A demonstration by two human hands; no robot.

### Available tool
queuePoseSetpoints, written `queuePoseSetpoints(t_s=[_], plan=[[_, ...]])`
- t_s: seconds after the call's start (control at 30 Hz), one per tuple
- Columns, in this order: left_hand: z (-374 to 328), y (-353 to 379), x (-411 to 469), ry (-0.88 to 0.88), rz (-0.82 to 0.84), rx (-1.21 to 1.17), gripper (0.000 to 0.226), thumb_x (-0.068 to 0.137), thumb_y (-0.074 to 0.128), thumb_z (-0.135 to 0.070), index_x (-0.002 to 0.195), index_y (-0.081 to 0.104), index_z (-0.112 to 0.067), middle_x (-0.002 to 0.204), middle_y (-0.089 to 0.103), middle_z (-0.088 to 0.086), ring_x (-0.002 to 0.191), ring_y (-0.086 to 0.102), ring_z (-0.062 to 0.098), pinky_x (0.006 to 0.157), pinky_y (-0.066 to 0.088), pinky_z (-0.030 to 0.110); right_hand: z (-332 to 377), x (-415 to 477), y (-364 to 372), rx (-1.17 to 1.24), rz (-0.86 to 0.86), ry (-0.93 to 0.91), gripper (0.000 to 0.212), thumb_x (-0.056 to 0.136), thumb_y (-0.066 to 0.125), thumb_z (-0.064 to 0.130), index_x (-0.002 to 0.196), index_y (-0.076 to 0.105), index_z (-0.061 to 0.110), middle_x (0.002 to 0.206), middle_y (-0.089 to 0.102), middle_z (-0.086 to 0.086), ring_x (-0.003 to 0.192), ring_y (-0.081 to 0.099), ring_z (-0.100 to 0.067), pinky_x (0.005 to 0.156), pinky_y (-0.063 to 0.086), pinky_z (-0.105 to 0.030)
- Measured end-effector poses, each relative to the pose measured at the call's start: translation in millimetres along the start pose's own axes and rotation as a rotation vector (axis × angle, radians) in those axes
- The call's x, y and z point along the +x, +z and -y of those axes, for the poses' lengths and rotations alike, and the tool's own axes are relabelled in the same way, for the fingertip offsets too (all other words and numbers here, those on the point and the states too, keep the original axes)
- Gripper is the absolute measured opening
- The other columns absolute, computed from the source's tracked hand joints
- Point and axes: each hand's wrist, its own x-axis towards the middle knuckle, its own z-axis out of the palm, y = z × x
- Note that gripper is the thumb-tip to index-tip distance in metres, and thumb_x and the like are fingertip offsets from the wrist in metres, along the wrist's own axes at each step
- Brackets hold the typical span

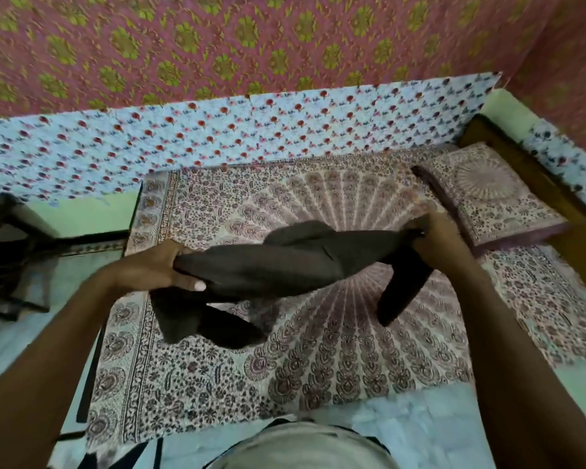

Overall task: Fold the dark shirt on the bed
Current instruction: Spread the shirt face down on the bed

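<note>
The dark shirt [285, 265] hangs bunched and stretched between my two hands, above the bed [318, 367] with its patterned mandala sheet. My left hand [164, 269] grips one bunched end of it at the left. My right hand [437, 238] holds the other end at the right. Two loose parts of the shirt droop down, one below my left hand and one below my right. The fabric is blurred.
A matching patterned pillow [487, 194] lies at the bed's far right. A floral blue panel [217, 137] runs along the bed's far side below a pink patterned wall. Dark furniture [7, 252] stands on the floor at the left.
</note>
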Motion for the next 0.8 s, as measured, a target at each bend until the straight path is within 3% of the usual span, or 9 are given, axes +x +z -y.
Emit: queuePoseSetpoints(t_s=[0.1,0.2,0.3,0.4,0.53,0.67,0.8], plan=[[1.7,5.2,-14.5,0.062,-0.043,-0.129,0.009,0.077,0.088,-0.012,0.084,0.081,-0.014,0.082,0.08,0.003,0.075,0.074,0.008,0.066,0.052,0.016,-7.7,-25.6,-7.8,0.005,-0.114,-0.044,0.033,0.08,0.054,-0.018,0.099,0.075,-0.001,0.099,0.068,-0.016,0.09,0.062,-0.03,0.079,0.054,-0.039],[2.9,-6.6,-17.6,0.103,-0.126,-0.238,0.028,0.069,0.094,-0.015,0.095,0.083,-0.014,0.095,0.081,0.006,0.089,0.077,0.018,0.082,0.059,0.032,4.3,-32.7,-19.5,0.005,-0.221,-0.053,0.037,0.078,0.052,-0.02,0.102,0.075,-0.002,0.093,0.068,-0.021,0.086,0.064,-0.035,0.073,0.051,-0.038],[6.4,-18.7,-0.6,0.125,-0.233,-0.272,0.028,0.072,0.088,-0.001,0.091,0.081,-0.02,0.086,0.08,0.0,0.082,0.074,0.013,0.081,0.054,0.032,9.6,-14.9,-20.4,-0.036,-0.298,-0.049,0.036,0.079,0.054,-0.016,0.101,0.074,0.005,0.092,0.068,-0.021,0.086,0.065,-0.037,0.071,0.05,-0.037],[3.6,-21.3,27.2,0.104,-0.406,-0.164,0.018,0.081,0.081,0.004,0.08,0.074,-0.013,0.076,0.074,-0.004,0.078,0.067,0.008,0.079,0.049,0.032,12.4,11.6,-16.6,-0.087,-0.308,-0.043,0.033,0.078,0.054,-0.011,0.096,0.071,0.011,0.09,0.068,-0.017,0.091,0.067,-0.041,0.075,0.056,-0.045],[12.8,-12.8,78.9,0.083,-0.655,0.181,0.005,0.084,0.078,-0.006,0.084,0.075,-0.01,0.084,0.069,0.018,0.087,0.065,0.031,0.077,0.044,0.037,9.9,49.4,-2.0,-0.169,-0.303,-0.034,0.028,0.084,0.053,-0.01,0.102,0.069,0.006,0.104,0.065,-0.022,0.099,0.062,-0.044,0.071,0.047,-0.041],[14.9,-2.7,128.3,-0.02,-0.855,0.276,0.032,0.077,0.057,0.002,0.104,0.074,-0.006,0.101,0.06,0.024,0.096,0.061,0.046,0.081,0.051,0.048,-6.6,98.3,18.9,-0.208,-0.348,-0.038,0.032,0.087,0.051,-0.005,0.115,0.061,0.005,0.119,0.056,-0.023,0.105,0.058,-0.046,0.072,0.047,-0.046],[-5.4,7.3,174.3,-0.035,-1.057,0.241,0.039,0.075,0.05,0.002,0.106,0.072,0.0,0.103,0.059,0.028,0.095,0.06,0.045,0.079,0.045,0.045,-18.1,154.7,35.5,-0.181,-0.385,-0.051,0.026,0.087,0.051,-0.004,0.112,0.055,0.002,0.119,0.048,-0.023,0.086,0.058,-0.044,0.063,0.037,-0.04]])
